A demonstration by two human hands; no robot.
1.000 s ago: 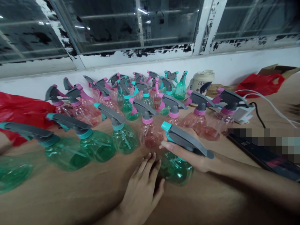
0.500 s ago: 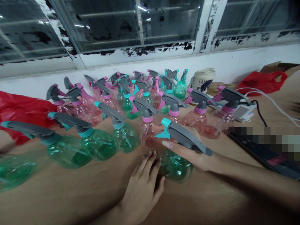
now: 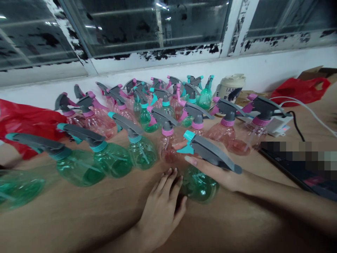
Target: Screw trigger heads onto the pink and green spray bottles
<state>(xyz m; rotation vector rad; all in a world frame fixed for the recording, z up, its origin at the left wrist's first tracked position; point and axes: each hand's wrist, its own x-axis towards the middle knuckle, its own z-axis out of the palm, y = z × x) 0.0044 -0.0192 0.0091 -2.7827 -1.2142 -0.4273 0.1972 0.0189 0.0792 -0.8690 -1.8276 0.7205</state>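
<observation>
A green spray bottle (image 3: pixel 201 184) with a grey and turquoise spray head stands upright on the wooden table in front of me. My right hand (image 3: pixel 210 168) is wrapped round it just below the head, its thumb on the near side and other fingers mostly hidden behind. My left hand (image 3: pixel 162 207) lies on the tabletop with fingers stretched out, their tips close to the bottle's base; whether they touch it I cannot tell. Just beyond stands a pink spray bottle (image 3: pixel 167 149). To the left is a row of green spray bottles, including a nearby one (image 3: pixel 143 154).
Several more pink and green bottles crowd toward the wall. A red plastic bag (image 3: pixel 31 123) lies at left, another red bag (image 3: pixel 300 92) at back right. A white cup (image 3: pixel 231 84), white cables (image 3: pixel 305 105) and a dark phone-like device (image 3: pixel 286 168) are on the right.
The view has shifted slightly, so everything sits a little to the right and higher. Both hands keep their places, the right still round the green spray bottle.
</observation>
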